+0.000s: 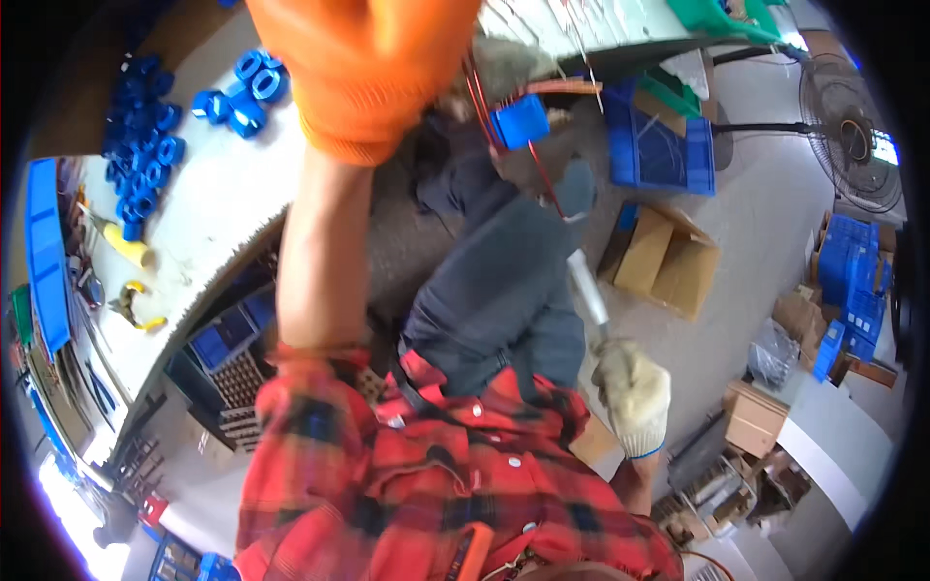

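Observation:
My left hand [363, 63], in an orange knit glove, reaches up over the workbench at the top edge. It is large, close and blurred; its fingers are not visible, so what it may hold is hidden. My right hand [635, 392], in an off-white glove with dark smudges, is beside my right thigh. It is closed around the lower end of a pale, slim tube-shaped tool [587, 288] that points up and away. Near my left wrist a blue block [520, 121] is seen among thin reddish copper-coloured rods [478, 102].
Many blue ring-shaped fittings [145, 165] lie on the white bench [203, 223], beside a yellow-handled tool [126, 242] and yellow-gripped pliers [136, 305]. On the right are a blue crate [664, 160], an open cardboard box [668, 261] and a standing fan [852, 136].

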{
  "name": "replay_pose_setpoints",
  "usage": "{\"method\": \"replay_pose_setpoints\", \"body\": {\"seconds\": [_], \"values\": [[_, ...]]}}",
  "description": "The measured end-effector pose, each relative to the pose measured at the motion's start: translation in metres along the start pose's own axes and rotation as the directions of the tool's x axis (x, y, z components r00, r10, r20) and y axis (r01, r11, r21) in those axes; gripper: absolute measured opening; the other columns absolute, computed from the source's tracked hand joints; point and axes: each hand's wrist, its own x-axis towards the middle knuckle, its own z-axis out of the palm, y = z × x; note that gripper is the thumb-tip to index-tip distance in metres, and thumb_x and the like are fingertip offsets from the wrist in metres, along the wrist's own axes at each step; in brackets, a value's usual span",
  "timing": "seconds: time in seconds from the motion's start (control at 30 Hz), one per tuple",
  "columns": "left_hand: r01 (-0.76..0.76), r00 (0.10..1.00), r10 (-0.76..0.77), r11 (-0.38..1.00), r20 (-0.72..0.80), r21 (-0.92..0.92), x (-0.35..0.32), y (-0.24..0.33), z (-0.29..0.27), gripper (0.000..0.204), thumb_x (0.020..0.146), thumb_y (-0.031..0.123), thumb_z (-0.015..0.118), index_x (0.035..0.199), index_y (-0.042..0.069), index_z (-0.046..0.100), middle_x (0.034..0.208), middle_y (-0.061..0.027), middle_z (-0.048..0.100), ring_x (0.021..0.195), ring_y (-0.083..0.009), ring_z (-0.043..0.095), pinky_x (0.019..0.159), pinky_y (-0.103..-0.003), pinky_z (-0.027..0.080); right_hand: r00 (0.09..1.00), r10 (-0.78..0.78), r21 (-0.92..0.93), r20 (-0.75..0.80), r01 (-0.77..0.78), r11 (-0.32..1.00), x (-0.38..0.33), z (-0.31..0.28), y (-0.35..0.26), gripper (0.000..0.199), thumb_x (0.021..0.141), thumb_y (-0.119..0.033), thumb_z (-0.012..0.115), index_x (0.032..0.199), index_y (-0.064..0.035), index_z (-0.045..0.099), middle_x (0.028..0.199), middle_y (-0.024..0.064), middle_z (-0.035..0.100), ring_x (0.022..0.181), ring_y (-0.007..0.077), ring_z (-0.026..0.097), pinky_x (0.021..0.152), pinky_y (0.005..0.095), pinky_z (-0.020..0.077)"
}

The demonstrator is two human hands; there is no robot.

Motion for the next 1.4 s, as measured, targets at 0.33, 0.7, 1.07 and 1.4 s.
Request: {"method": "replay_pose_setpoints", "body": {"seconds": [0.33,0.7,1.07,1.4], "values": [[0.019,0.999,-0.035,0.887,0.027,0.462,0.018,-0.065,-0.009,0.033,0.105,0.005,0.059,0.133,-0.006,0.073,0.097,-0.0128,0.082,0.095,-0.0271,0.077,0.100,-0.036,0.058,0.463,-0.683,-0.447,-0.565,0.523,0.725,0.025,-0.019,-0.122,0.017,0.100,-0.016,0.081,0.113,-0.0056,0.078,0.086,0.0083,0.079,0.062,0.0205,0.065,0.062,0.0354,0.0534],[0.017,0.985,-0.098,0.877,0.144,0.479,0.043,-0.085,-0.024,0.031,0.107,0.010,0.059,0.129,-0.007,0.074,0.095,-0.0128,0.081,0.091,-0.0254,0.076,0.095,-0.035,0.057,0.558,-0.665,-0.315,-0.496,0.598,0.737,0.019,-0.020,-0.140,0.022,0.106,-0.026,0.077,0.113,-0.0044,0.078,0.083,0.0072,0.075,0.062,0.0183,0.061,0.060,0.0332,0.0507],[0.103,0.975,-0.160,0.941,0.156,0.323,-0.009,-0.011,-0.044,0.032,0.109,0.015,0.059,0.125,-0.007,0.075,0.093,-0.0129,0.080,0.088,-0.0237,0.075,0.091,-0.033,0.057,0.952,-0.255,0.745,0.168,0.046,0.665,0.007,-0.018,-0.107,0.034,0.112,-0.032,0.064,0.101,-0.0014,0.073,0.066,0.0019,0.060,0.055,0.0105,0.050,0.052,0.0266,0.0387],[0.197,0.967,-0.214,0.972,0.138,0.127,-0.013,-0.021,-0.043,0.034,0.111,0.019,0.058,0.121,-0.008,0.076,0.091,-0.0129,0.079,0.085,-0.0222,0.074,0.086,-0.031,0.056,0.977,-0.158,0.759,0.144,-0.007,0.651,-0.014,0.008,-0.129,0.034,0.113,-0.030,0.063,0.099,-0.0010,0.074,0.066,0.0044,0.062,0.052,0.0115,0.049,0.050,0.0247,0.0371]]}}
